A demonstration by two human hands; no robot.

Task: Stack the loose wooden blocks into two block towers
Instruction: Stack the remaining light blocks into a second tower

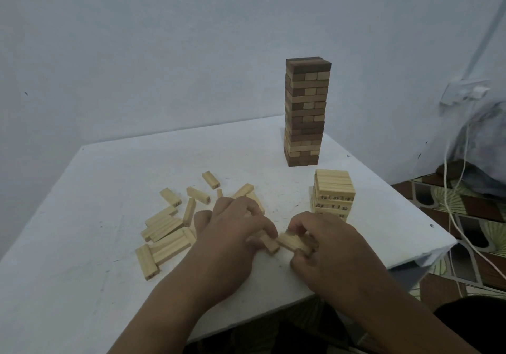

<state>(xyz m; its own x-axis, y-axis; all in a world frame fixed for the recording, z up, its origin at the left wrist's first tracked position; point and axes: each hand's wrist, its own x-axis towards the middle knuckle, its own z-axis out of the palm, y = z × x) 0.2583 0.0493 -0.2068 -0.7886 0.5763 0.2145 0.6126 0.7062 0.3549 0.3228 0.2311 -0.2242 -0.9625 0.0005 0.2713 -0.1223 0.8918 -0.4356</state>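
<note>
The white table (82,244) fills the lower part of the view, set against a pale blue wall (164,38). Using the tall dark-and-light tower (305,112) at the table's far right as the landmark: it stands upright, finished with a dark top layer. Just in front of it, nearer the person and slightly to the right, stands the short pale tower (333,193), far lower, with printed numbers on some block ends. Well to the left of the tall tower and nearer the person lie the loose pale blocks (167,230), scattered flat, some side by side and some apart. In front of the tall tower, near the table's near edge, the 2 hands meet. The left hand (235,230) has its fingers curled down onto a small pale block (269,245), pinching it at the fingertips. The right hand (325,241), just in front of the short pale tower, curls its fingers and thumb round a small bundle of blocks (294,242); how many it holds cannot be told. Right of the tall tower, off the table, white cables (454,216) hang over a patterned floor (479,230).
</note>
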